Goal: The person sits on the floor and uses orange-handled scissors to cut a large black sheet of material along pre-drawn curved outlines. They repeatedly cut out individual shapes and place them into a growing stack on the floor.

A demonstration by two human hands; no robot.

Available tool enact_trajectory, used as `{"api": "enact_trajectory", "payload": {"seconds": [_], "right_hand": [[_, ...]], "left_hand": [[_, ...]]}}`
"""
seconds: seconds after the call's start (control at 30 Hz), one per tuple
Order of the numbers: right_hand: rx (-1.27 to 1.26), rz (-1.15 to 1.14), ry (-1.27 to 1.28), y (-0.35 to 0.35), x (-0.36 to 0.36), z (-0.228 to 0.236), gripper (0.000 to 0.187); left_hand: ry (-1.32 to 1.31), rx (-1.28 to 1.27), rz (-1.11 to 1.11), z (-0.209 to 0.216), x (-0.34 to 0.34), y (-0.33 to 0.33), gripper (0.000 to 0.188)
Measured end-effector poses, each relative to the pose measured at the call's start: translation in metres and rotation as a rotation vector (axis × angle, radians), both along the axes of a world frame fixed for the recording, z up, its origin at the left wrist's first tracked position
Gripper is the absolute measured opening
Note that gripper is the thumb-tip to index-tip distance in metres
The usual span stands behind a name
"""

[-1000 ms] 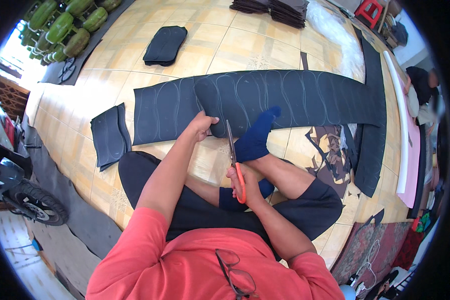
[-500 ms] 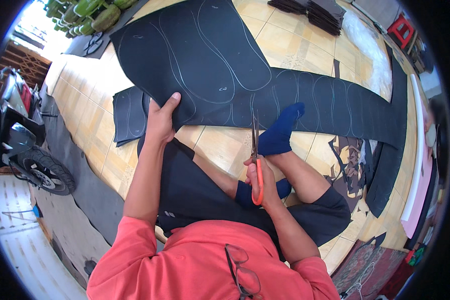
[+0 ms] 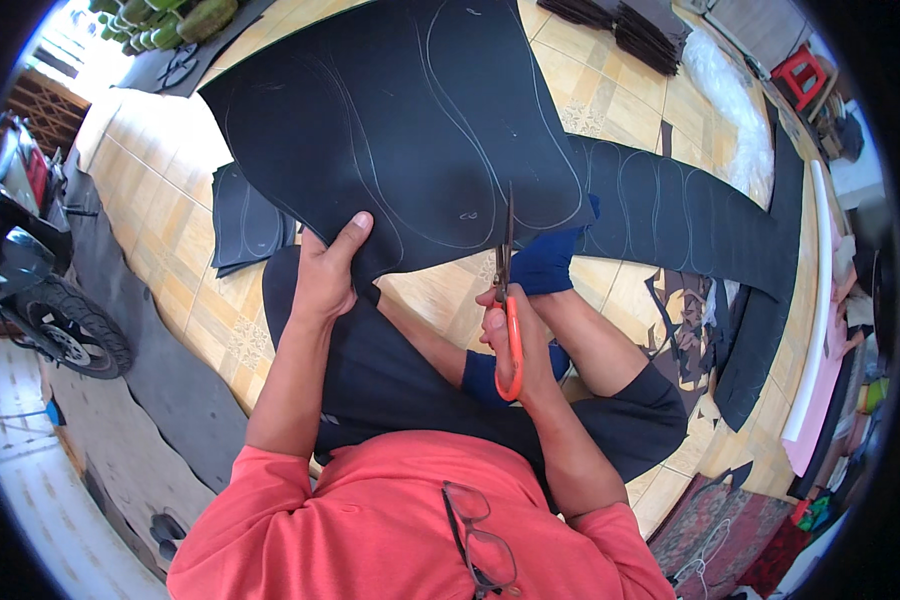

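Note:
My left hand (image 3: 332,262) grips the near left edge of a black sheet (image 3: 300,130), thumb on top and fingers hidden beneath. Pale sole-shaped outlines are drawn across this sheet, which is lifted off the floor. In my right hand (image 3: 520,330) is a pair of scissors (image 3: 511,345) with orange handles, its blades pointing away from me. The blades reach the sheet's near edge, beside one outline; I cannot tell whether they are cutting into it. Behind and to the right lies a longer black strip (image 3: 660,205) with more outlines, partly covered by the lifted sheet.
Left of the sheet rests a small stack of black pieces (image 3: 245,225). Dark offcuts (image 3: 685,320) litter the tiles (image 3: 170,180) at right. Farther off are stacked dark pieces (image 3: 645,38), clear plastic (image 3: 725,90) and a red stool (image 3: 800,70). A motorbike wheel (image 3: 75,330) stands at left.
The black sheet has come nearer and to the right, now covering part of my sock. My right hand has raised the scissors slightly, bringing the blades up to the sheet's edge.

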State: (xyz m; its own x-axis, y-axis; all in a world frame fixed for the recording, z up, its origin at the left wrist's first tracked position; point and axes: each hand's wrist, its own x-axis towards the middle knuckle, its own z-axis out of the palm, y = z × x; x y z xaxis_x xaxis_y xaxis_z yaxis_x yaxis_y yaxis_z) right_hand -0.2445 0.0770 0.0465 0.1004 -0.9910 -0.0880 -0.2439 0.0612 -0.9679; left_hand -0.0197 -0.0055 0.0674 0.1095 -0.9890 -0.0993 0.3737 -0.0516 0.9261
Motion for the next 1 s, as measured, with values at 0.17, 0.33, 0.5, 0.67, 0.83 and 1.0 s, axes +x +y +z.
{"api": "enact_trajectory", "payload": {"seconds": [0.17, 0.33, 0.5, 0.67, 0.83, 1.0], "right_hand": [[-0.032, -0.003, -0.035, 0.0, 0.0, -0.006, 0.034], [0.069, -0.017, 0.002, 0.009, -0.001, -0.002, 0.037], [0.109, -0.013, -0.111, 0.013, 0.0, 0.011, 0.035], [-0.068, -0.08, -0.142, 0.006, 0.005, -0.005, 0.035], [0.007, 0.011, -0.08, 0.014, -0.005, -0.002, 0.038], [0.063, -0.022, -0.162, 0.011, -0.003, 0.002, 0.042]], "left_hand": [[0.02, 0.023, 0.02, -0.003, -0.002, 0.005, 0.039], [0.039, 0.027, -0.008, -0.003, 0.001, 0.002, 0.039], [0.01, 0.035, -0.008, -0.006, 0.002, 0.0, 0.041], [-0.023, 0.055, -0.058, -0.007, -0.001, 0.011, 0.043], [-0.008, 0.075, -0.089, -0.011, 0.006, 0.008, 0.043], [-0.062, 0.092, -0.106, -0.013, 0.009, 0.008, 0.043]]}}
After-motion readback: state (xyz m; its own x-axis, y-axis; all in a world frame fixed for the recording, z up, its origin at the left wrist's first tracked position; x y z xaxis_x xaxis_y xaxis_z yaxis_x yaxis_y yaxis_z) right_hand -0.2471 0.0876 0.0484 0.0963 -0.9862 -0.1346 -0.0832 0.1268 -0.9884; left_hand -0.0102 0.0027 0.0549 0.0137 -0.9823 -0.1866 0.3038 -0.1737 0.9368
